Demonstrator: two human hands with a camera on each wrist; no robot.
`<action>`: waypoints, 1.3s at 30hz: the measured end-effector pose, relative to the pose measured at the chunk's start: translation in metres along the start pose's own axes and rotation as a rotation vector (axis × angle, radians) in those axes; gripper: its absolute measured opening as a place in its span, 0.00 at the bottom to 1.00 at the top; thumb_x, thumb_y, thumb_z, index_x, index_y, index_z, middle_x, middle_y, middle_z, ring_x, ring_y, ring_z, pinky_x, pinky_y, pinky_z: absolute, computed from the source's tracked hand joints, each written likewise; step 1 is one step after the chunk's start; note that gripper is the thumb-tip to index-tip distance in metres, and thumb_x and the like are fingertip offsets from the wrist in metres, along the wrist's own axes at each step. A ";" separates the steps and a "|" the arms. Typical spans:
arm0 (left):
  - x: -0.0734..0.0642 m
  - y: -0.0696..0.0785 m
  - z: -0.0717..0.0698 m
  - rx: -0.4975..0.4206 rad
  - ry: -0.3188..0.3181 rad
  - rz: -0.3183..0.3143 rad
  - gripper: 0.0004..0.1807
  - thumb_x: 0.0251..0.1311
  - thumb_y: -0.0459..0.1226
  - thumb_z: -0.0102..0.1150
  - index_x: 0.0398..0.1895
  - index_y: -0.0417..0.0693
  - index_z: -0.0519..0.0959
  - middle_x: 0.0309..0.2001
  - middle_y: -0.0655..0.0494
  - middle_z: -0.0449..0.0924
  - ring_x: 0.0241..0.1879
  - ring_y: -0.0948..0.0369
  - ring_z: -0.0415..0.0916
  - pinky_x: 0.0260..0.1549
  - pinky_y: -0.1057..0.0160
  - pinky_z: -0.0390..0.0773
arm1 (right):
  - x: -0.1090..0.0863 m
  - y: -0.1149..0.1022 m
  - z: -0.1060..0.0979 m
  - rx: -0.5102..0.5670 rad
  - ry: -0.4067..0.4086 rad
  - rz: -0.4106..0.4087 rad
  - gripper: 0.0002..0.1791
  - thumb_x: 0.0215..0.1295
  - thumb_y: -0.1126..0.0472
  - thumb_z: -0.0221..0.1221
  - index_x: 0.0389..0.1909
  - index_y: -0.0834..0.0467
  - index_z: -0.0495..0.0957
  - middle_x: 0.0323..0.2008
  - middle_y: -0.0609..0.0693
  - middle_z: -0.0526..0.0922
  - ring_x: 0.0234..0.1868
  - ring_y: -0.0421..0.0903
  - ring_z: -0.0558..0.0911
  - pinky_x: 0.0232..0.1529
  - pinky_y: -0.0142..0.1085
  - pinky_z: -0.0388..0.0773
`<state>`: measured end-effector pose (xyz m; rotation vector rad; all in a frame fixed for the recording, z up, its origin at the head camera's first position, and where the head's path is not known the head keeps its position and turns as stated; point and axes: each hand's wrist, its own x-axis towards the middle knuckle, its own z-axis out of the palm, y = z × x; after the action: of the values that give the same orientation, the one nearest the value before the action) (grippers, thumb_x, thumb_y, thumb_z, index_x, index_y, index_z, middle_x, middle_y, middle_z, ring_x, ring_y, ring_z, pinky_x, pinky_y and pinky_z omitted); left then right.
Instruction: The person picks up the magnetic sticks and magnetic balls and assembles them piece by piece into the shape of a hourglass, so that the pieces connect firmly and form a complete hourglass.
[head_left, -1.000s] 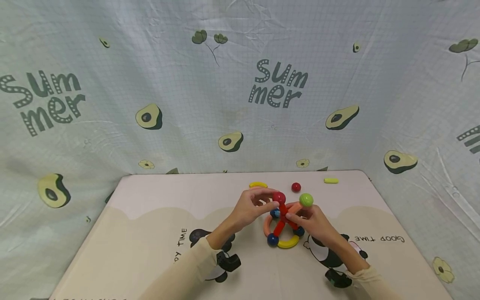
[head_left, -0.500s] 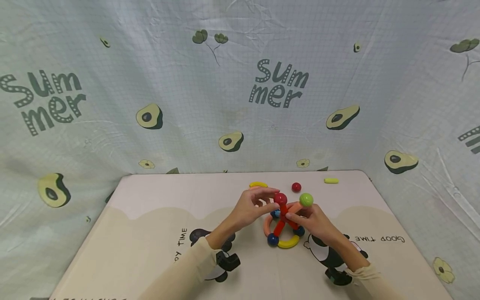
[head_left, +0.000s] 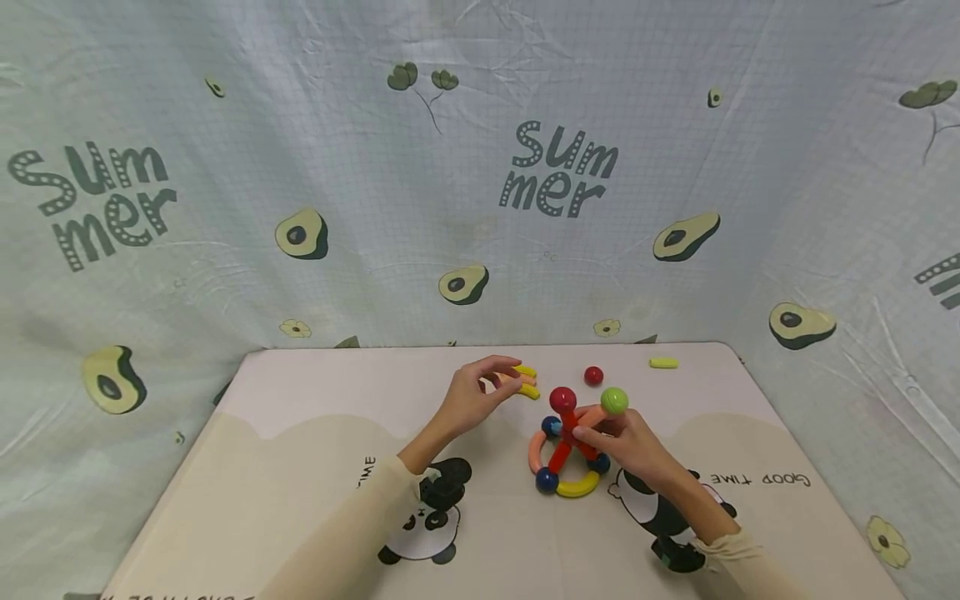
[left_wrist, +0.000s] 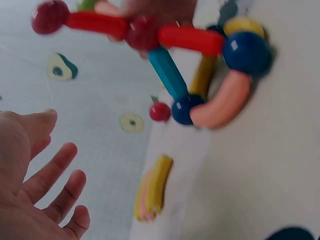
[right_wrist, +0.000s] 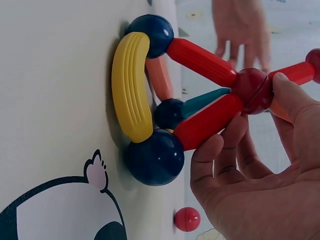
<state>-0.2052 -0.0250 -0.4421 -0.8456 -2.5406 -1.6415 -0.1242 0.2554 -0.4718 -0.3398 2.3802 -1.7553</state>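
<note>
A ball-and-rod magnetic toy structure stands on the table. Its base ring has dark blue balls (right_wrist: 154, 157) joined by curved yellow (right_wrist: 131, 87) and salmon rods (left_wrist: 222, 102). Straight red (right_wrist: 210, 122) and teal rods (left_wrist: 168, 74) rise from it to a central red ball (right_wrist: 252, 91). Above that ball, a red rod carries a red ball (head_left: 563, 400) and a salmon rod a lime green ball (head_left: 614, 401). My right hand (head_left: 630, 442) grips the structure around the central ball. My left hand (head_left: 468, 400) hovers left of it, holding nothing, fingers spread in the left wrist view.
Curved yellow and salmon rods (left_wrist: 159, 185) lie grouped behind my left hand. A loose red ball (head_left: 593, 376) and a straight lime rod (head_left: 663, 363) lie toward the back edge. A patterned curtain (head_left: 360, 208) hangs behind the table (head_left: 247, 467).
My left hand has let go of the upper red ball and moved left, uncovering the loose curved rods. My right hand keeps its grip on the structure, which stays nearly still.
</note>
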 end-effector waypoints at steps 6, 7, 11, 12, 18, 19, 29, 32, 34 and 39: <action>0.007 -0.031 0.002 0.114 0.007 -0.058 0.21 0.61 0.36 0.72 0.57 0.41 0.81 0.48 0.40 0.84 0.42 0.43 0.78 0.40 0.58 0.78 | -0.001 0.002 0.000 -0.002 0.000 0.009 0.21 0.72 0.57 0.64 0.61 0.62 0.76 0.57 0.60 0.82 0.56 0.59 0.81 0.53 0.33 0.79; 0.008 -0.036 0.003 0.127 0.006 -0.067 0.22 0.61 0.36 0.73 0.56 0.40 0.81 0.47 0.40 0.84 0.42 0.42 0.78 0.40 0.59 0.77 | -0.001 0.002 0.000 -0.002 0.000 0.009 0.21 0.72 0.57 0.64 0.61 0.62 0.76 0.57 0.60 0.82 0.56 0.59 0.81 0.53 0.33 0.79; 0.013 -0.051 0.008 0.177 -0.004 -0.113 0.22 0.59 0.38 0.74 0.55 0.41 0.82 0.44 0.43 0.85 0.42 0.45 0.78 0.42 0.58 0.77 | -0.001 0.002 0.000 0.008 0.001 0.008 0.21 0.72 0.57 0.64 0.61 0.62 0.76 0.57 0.61 0.82 0.57 0.60 0.81 0.53 0.33 0.79; 0.014 -0.054 0.009 0.192 -0.009 -0.126 0.22 0.58 0.38 0.75 0.54 0.41 0.82 0.44 0.44 0.85 0.41 0.47 0.78 0.42 0.58 0.77 | -0.001 0.002 0.000 0.011 0.000 0.007 0.21 0.72 0.57 0.64 0.61 0.62 0.76 0.57 0.61 0.82 0.57 0.60 0.81 0.53 0.33 0.79; 0.020 -0.064 0.018 0.284 -0.016 -0.160 0.18 0.57 0.39 0.75 0.50 0.45 0.84 0.40 0.48 0.85 0.36 0.54 0.75 0.41 0.58 0.75 | 0.000 0.001 0.001 0.018 0.002 0.009 0.22 0.72 0.57 0.64 0.62 0.62 0.76 0.58 0.61 0.81 0.57 0.60 0.80 0.54 0.33 0.79; 0.021 -0.065 0.019 0.297 -0.013 -0.158 0.17 0.57 0.38 0.75 0.49 0.45 0.85 0.39 0.48 0.85 0.36 0.54 0.74 0.41 0.57 0.74 | 0.000 0.001 0.001 0.018 0.003 0.008 0.22 0.72 0.57 0.64 0.62 0.62 0.76 0.58 0.61 0.81 0.57 0.60 0.80 0.54 0.33 0.79; 0.022 -0.066 0.028 0.363 0.013 -0.176 0.09 0.61 0.35 0.72 0.43 0.44 0.87 0.37 0.52 0.85 0.38 0.55 0.75 0.47 0.53 0.76 | 0.000 0.000 0.001 0.021 0.011 0.013 0.22 0.72 0.57 0.64 0.62 0.62 0.76 0.57 0.61 0.82 0.57 0.60 0.81 0.53 0.33 0.79; 0.021 -0.064 0.028 0.357 0.005 -0.194 0.08 0.62 0.35 0.71 0.43 0.44 0.87 0.37 0.53 0.85 0.39 0.55 0.75 0.47 0.54 0.77 | 0.000 0.000 0.001 0.017 0.013 0.018 0.22 0.72 0.56 0.64 0.62 0.62 0.76 0.58 0.60 0.82 0.57 0.59 0.81 0.54 0.33 0.79; 0.018 -0.063 0.028 0.355 -0.008 -0.203 0.08 0.62 0.35 0.72 0.42 0.44 0.87 0.36 0.54 0.84 0.39 0.56 0.74 0.46 0.56 0.78 | 0.000 0.000 0.001 0.011 0.015 0.019 0.22 0.72 0.56 0.64 0.62 0.62 0.76 0.57 0.60 0.82 0.57 0.59 0.81 0.53 0.33 0.79; 0.009 -0.063 0.021 0.343 -0.041 -0.132 0.07 0.59 0.35 0.74 0.38 0.44 0.87 0.31 0.55 0.83 0.33 0.59 0.74 0.39 0.61 0.76 | 0.000 0.000 0.001 0.007 0.015 0.016 0.22 0.72 0.56 0.64 0.61 0.62 0.76 0.57 0.60 0.82 0.55 0.58 0.81 0.53 0.33 0.79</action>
<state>-0.2341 -0.0229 -0.5024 -0.6992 -2.8414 -1.1676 -0.1237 0.2548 -0.4725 -0.3066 2.3792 -1.7651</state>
